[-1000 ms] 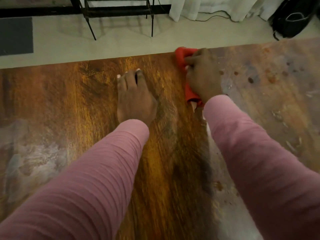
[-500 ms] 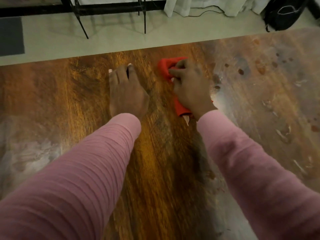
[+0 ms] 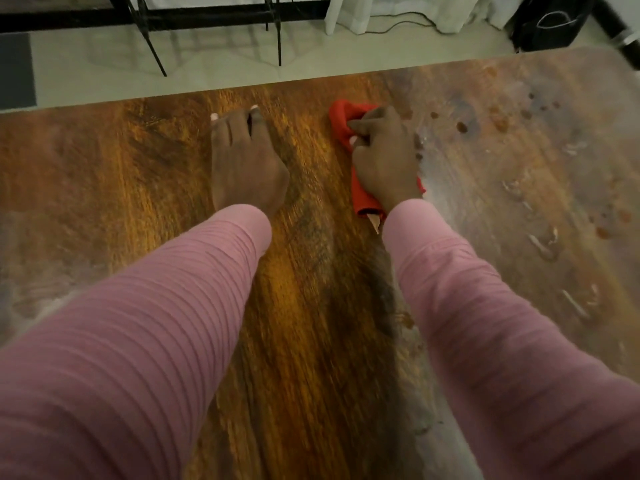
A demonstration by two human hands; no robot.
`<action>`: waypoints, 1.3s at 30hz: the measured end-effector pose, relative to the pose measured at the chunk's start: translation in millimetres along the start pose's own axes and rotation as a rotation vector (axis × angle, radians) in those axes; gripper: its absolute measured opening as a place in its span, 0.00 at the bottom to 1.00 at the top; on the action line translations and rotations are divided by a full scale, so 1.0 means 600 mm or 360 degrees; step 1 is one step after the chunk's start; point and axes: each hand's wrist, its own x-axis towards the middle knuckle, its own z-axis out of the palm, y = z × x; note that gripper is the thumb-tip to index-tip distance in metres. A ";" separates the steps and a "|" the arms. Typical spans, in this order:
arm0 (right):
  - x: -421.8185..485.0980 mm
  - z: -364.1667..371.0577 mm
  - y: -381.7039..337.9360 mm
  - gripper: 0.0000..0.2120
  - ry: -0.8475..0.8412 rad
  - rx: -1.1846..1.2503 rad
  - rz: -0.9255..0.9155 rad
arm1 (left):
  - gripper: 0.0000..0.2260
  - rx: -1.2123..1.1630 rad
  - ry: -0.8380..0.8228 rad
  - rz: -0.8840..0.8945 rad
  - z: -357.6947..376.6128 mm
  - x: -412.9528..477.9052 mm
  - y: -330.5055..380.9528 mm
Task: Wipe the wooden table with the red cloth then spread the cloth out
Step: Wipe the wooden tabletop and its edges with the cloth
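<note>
Your right hand (image 3: 384,161) — fingers curled round the bunched red cloth (image 3: 341,126), pressing it onto the wooden table (image 3: 304,341) near the far edge, a little right of centre. Your left hand (image 3: 246,161) — flat on the wood just beside the cloth, fingers straight, holding nothing. Dark spots (image 3: 462,126) and pale smears mark the table's right side. Pink sleeves (image 3: 138,341) cover both arms.

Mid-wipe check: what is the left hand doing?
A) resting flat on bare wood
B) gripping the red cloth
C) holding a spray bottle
A: the left hand lies flat on the wooden table, fingers straight, while the right hand grips the bunched red cloth.
</note>
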 end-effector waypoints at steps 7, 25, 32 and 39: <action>-0.107 -0.003 -0.008 0.14 -0.0027 -0.0241 -0.0484 | 0.23 -0.0026 0.0013 0.0021 -0.013 -0.016 0.008; -0.149 -0.065 0.071 0.16 0.0090 -0.0258 0.0058 | 0.25 -0.0128 -0.0192 0.0090 -0.021 -0.160 0.073; -0.243 -0.038 0.012 0.14 0.0041 -0.0104 -0.0142 | 0.28 -0.0092 -0.0192 0.0054 -0.024 -0.157 0.082; -0.220 -0.086 0.085 0.16 0.0106 -0.0320 0.0049 | 0.24 -0.0095 -0.0189 0.0108 -0.020 -0.164 0.076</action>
